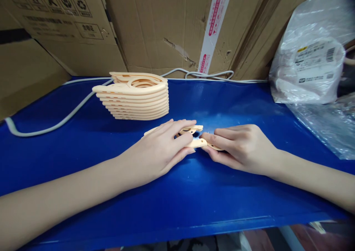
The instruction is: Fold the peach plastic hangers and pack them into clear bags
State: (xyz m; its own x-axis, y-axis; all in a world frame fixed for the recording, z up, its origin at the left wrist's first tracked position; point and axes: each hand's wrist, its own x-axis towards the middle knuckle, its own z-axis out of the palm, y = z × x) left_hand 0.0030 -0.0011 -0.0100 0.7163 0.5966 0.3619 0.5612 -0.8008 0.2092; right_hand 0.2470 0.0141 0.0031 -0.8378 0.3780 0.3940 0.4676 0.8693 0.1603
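Note:
My left hand (169,145) is closed over a cream plastic piece (197,143), whose near arm has a small round hole at its end. A second arm shows beyond my fingers; most of the piece is hidden under the hand. My right hand (241,147) pinches a smaller cream plastic part (214,146), mostly covered by the fingers. The two pieces meet or overlap at the hole end; I cannot tell whether they are joined. Behind my left hand stands a neat stack of curved cream plastic pieces (138,103) with open loops.
The blue table (194,203) carries everything. Cardboard boxes (166,29) wall off the back and left. A pale cable (59,124) runs along the left and back. At the right back sits a labelled clear plastic bag (307,73), with loose plastic film (321,121) in front.

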